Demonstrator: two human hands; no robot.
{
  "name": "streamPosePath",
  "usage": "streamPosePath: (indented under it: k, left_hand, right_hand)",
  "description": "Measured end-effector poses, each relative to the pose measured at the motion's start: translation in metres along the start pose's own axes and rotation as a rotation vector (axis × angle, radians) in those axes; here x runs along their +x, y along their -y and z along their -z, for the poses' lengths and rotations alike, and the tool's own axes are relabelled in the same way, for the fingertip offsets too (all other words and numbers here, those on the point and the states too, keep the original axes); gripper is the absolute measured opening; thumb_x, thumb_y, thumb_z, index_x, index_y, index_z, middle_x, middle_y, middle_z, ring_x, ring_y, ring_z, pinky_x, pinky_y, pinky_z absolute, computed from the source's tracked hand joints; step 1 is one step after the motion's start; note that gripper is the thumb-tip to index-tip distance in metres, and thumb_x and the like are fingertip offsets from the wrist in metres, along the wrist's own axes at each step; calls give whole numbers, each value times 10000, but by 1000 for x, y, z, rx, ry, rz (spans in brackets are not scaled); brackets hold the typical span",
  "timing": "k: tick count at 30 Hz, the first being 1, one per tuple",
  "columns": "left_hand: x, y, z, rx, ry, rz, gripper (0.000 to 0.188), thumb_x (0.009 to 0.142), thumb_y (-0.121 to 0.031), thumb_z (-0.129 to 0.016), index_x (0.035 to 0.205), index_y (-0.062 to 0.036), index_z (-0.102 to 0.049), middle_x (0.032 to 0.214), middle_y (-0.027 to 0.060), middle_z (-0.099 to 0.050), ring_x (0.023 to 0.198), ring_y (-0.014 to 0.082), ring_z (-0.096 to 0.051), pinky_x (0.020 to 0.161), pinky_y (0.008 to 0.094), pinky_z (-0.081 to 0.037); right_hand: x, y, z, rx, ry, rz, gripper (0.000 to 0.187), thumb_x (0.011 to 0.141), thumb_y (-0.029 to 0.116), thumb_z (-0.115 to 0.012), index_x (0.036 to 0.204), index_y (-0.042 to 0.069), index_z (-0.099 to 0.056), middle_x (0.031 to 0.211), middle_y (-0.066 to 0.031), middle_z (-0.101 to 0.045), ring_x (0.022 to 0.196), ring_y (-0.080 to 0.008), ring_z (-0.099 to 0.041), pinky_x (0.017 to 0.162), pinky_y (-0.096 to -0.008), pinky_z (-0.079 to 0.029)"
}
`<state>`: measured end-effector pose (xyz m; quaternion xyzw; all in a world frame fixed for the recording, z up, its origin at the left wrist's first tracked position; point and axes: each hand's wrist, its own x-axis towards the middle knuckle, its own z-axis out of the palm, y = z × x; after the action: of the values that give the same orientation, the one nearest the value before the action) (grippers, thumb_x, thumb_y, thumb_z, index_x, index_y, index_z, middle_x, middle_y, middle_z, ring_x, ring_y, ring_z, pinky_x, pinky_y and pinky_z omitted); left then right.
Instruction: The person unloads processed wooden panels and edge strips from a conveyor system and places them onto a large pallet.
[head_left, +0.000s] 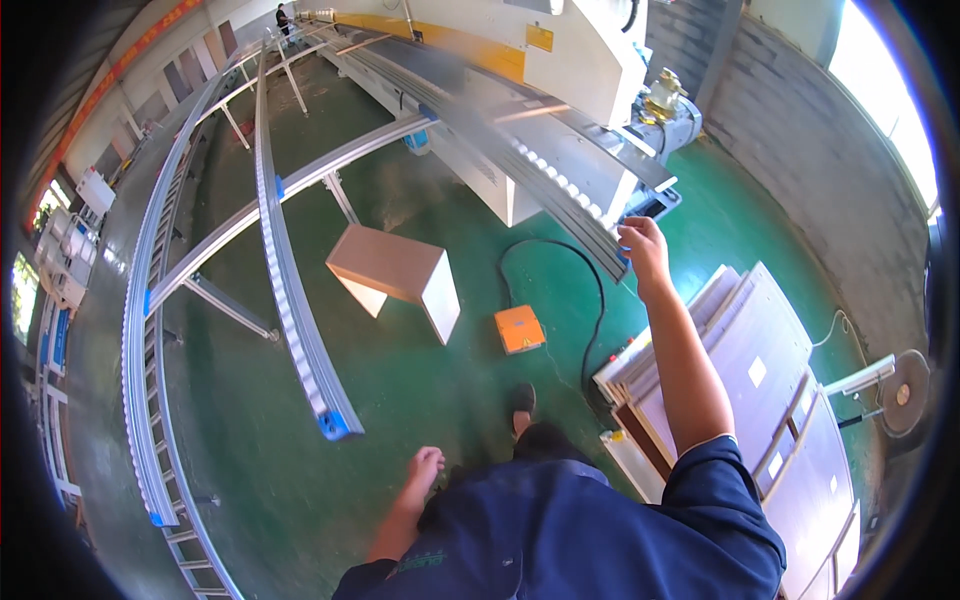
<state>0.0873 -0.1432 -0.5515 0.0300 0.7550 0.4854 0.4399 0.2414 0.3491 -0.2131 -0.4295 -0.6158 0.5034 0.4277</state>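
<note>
My right arm reaches forward, and my right hand [645, 248] has its fingers curled at the near end of the machine's grey roller rail [570, 200]. Whether the fingers touch the rail's end or pinch something small cannot be made out. White rollers line this rail. My left hand [422, 472] hangs low beside my body, its fingers loosely curled with nothing visible in them. Closest to it is the blue-capped end of a separate roller rail [295, 315]. The large white and yellow machine [580, 60] stands ahead of me.
A brown bench-like box [390, 262] and an orange foot pedal [520, 329] with a black cable [600, 310] are on the green floor. Large panels [765, 370] lean at right near a round fan-like disc [905, 393]. Another person [283, 20] stands far back.
</note>
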Motion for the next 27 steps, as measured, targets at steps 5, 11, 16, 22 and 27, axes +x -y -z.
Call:
streamPosePath:
  k: [5, 11, 16, 22, 27]
  left_hand:
    - [99, 107, 42, 335, 157, -556, 246, 923, -273, -531, 955, -59, -649, 875, 103, -660, 803, 250, -644, 768, 374, -531]
    - [45, 29, 30, 639, 47, 1, 251, 912, -287, -524, 962, -80, -656, 907, 104, -651, 822, 255, -640, 764, 376, -518]
    - [30, -36, 13, 732, -26, 16, 258, 902, -300, -517, 967, -97, -662, 934, 105, -643, 837, 259, -637, 761, 378, -506]
    - [24, -164, -32, 623, -166, 245, 254, 891, -293, -507, 976, -117, -668, 833, 114, -639, 828, 221, -639, 721, 366, -497]
    - [77, -118, -21, 801, 29, 73, 206, 884, -256, -535, 990, -130, -658, 869, 127, -632, 763, 269, -613, 682, 400, -487]
  right_hand:
    - [184, -55, -65, 326, 44, -297, 363, 846, 247, -634, 1104, -3, -582, 973, -124, -638, 848, -224, -600, 731, -343, -503]
    - [366, -129, -140, 722, -43, -600, 981, 764, 343, -765, 1431, -64, -173, 1397, -311, -367, 1241, -416, -454, 1012, -468, -418]
    - [445, -161, -204, 1222, -127, -590, 966, 765, 390, -781, 1456, 32, -209, 1501, -202, -258, 1380, -372, -294, 1123, -487, -290]
    - [501, -173, -212, 1194, -465, -562, 266, 913, 229, -640, 1125, 84, -574, 1107, -84, -650, 990, -284, -643, 862, -464, -534]
    - [460, -145, -191, 1302, -373, -550, 226, 967, 233, -547, 1133, 86, -589, 1131, -66, -644, 1053, -266, -614, 886, -463, -526]
